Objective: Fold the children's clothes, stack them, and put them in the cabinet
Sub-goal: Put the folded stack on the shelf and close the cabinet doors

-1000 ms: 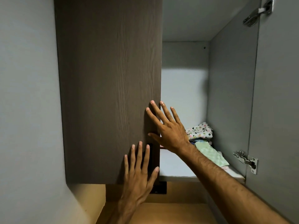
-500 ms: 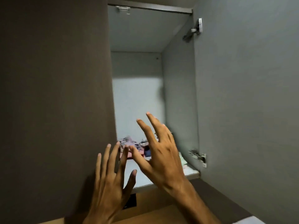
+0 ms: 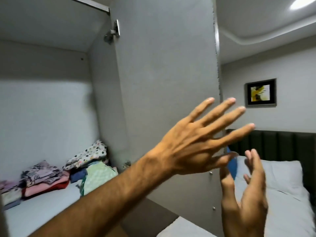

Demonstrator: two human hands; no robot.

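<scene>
Clothes [image 3: 46, 175] folded and stacked on the cabinet shelf [image 3: 42, 207]: one pile toward the left edge, another in the back right corner against the side wall, topped by a spotted garment [image 3: 89, 154]. Cabinet door [image 3: 164, 74] swung wide, hinge [image 3: 112, 31] near its top. Left hand [image 3: 196, 144] open before the door's free edge, fingers straight and spread; contact with the door impossible to tell. Right hand [image 3: 246, 199] lower and just beside it, open too, fingers loosely upright, holding nothing. Beyond the door, bed [image 3: 282, 194] and framed picture [image 3: 260, 92] on the wall.
</scene>
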